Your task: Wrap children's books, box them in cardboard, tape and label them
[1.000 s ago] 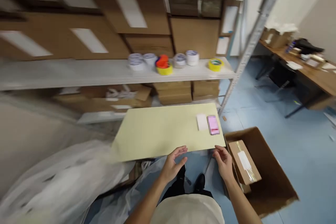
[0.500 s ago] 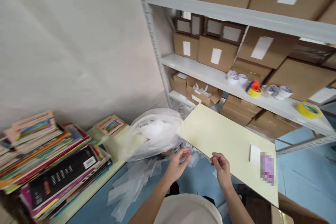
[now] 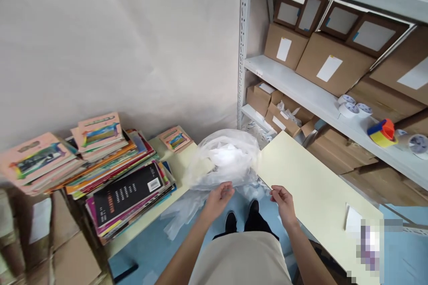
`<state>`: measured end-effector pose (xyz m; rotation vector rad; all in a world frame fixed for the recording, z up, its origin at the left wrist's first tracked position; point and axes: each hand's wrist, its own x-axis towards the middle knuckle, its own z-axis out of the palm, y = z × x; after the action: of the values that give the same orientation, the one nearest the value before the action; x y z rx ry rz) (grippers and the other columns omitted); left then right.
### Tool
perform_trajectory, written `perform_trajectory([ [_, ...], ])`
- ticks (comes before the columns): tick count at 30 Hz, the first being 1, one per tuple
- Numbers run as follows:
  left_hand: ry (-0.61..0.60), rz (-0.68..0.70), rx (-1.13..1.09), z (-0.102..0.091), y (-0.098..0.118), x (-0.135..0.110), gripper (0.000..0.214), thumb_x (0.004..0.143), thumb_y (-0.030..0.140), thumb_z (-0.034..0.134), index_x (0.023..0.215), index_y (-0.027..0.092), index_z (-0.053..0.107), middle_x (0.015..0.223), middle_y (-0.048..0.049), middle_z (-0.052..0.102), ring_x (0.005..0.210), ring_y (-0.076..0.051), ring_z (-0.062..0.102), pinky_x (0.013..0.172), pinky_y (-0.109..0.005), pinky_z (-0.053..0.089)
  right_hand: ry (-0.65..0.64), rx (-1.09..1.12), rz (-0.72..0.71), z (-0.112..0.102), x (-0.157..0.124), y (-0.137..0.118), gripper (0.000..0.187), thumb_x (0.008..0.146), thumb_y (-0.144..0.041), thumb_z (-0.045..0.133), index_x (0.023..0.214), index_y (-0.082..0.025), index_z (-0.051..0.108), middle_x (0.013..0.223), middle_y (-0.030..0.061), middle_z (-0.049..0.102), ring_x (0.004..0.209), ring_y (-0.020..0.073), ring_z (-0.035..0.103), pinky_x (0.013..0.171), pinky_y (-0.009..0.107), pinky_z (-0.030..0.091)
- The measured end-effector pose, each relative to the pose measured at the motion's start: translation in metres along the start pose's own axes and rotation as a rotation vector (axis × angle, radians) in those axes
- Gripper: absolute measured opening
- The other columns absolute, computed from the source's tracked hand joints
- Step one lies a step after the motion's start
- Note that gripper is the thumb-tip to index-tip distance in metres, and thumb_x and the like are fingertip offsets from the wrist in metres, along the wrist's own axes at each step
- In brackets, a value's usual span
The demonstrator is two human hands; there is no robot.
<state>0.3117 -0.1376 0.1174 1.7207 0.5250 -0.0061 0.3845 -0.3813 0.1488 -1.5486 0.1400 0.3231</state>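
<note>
My left hand (image 3: 219, 200) hovers in front of the clear plastic bag (image 3: 203, 173), its fingers loosely bent and holding nothing that I can see. White material shows inside the bag, which sits between two pale yellow tabletops. By the near edge of the right tabletop (image 3: 310, 178) is my right hand (image 3: 283, 205), fingers half curled, with nothing visible in it. Whether it touches that edge I cannot tell. Strips of translucent plastic (image 3: 180, 213) hang below the bag, left of my left hand.
Piles of books, including a black one (image 3: 129, 193) and pink ones (image 3: 36, 160), cover the left tabletop (image 3: 125, 231). Cardboard boxes (image 3: 329, 67) and tape rolls (image 3: 349, 109) fill the metal shelf (image 3: 287, 75). Open cartons (image 3: 73, 249) stand at lower left. A white paper (image 3: 353, 218) lies at right.
My view has swung left and down, bringing more books, the cartons and my feet into sight. Both hands stay apart at about the same height; the left fingers look more curled.
</note>
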Motion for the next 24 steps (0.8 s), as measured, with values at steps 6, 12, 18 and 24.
perform_trajectory([
  [6, 0.001, -0.102, 0.023, -0.007, 0.006, 0.024, 0.060, 0.068, 0.061, 0.065, 0.108, 0.016, 0.065, 0.109, -0.0138, 0.072, 0.091, -0.028, 0.071, 0.081, -0.040, 0.055, -0.077, 0.001, 0.068, 0.015, 0.045, -0.010, 0.039, 0.064, -0.052, 0.078, 0.084, -0.019, 0.070, 0.071, 0.0013, 0.067, 0.060, 0.0133, 0.057, 0.066, 0.032, 0.050],
  [12, 0.028, -0.202, 0.151, -0.014, 0.013, 0.055, 0.064, 0.072, 0.061, 0.060, 0.118, 0.016, 0.063, 0.117, -0.0161, 0.070, 0.101, -0.029, 0.069, 0.086, -0.040, 0.055, -0.219, -0.029, 0.136, 0.034, 0.098, -0.023, 0.038, 0.064, -0.050, 0.077, 0.084, -0.019, 0.070, 0.073, 0.0030, 0.068, 0.061, 0.0142, 0.057, 0.065, 0.032, 0.051],
  [18, -0.032, -0.344, 0.340, -0.014, 0.011, 0.064, 0.067, 0.078, 0.054, 0.059, 0.136, 0.019, 0.053, 0.131, -0.0145, 0.064, 0.114, -0.030, 0.064, 0.093, -0.039, 0.052, -0.450, -0.202, 0.180, 0.055, 0.142, -0.023, 0.032, 0.067, -0.046, 0.074, 0.085, -0.019, 0.071, 0.074, 0.0034, 0.069, 0.064, 0.0157, 0.060, 0.067, 0.033, 0.051],
  [24, -0.095, -0.287, 0.589, -0.026, 0.005, 0.086, 0.062, 0.086, 0.047, 0.052, 0.140, 0.017, 0.048, 0.142, -0.0150, 0.054, 0.131, -0.030, 0.051, 0.107, -0.039, 0.041, -0.592, -0.426, 0.076, 0.093, 0.171, 0.003, 0.028, 0.076, -0.042, 0.065, 0.093, -0.020, 0.071, 0.084, 0.0055, 0.074, 0.076, 0.0201, 0.067, 0.076, 0.036, 0.054],
])
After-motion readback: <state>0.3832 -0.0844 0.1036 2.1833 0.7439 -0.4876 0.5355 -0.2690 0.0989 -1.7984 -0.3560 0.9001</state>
